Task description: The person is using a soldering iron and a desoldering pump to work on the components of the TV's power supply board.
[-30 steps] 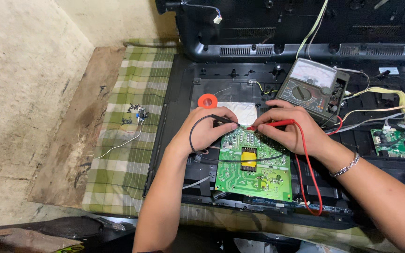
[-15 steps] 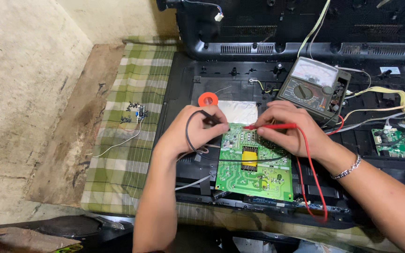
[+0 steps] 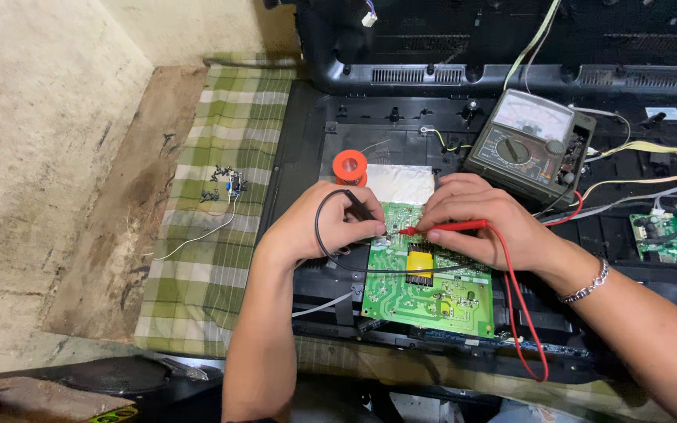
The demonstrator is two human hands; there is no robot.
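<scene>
A green circuit board lies flat while the left hand pinches a black probe and the right hand grips a red probe on it

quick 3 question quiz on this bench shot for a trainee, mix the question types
1. True or false: the left hand holds the red probe.
2. What lies beside the orange spool? A) white pad B) a hammer C) a cup
3. Which thing with a dial sits beyond the right hand?

Key:
1. False: it holds the black probe; the right hand holds the red one, both tips on the green circuit board.
2. A
3. The analog multimeter.
</scene>
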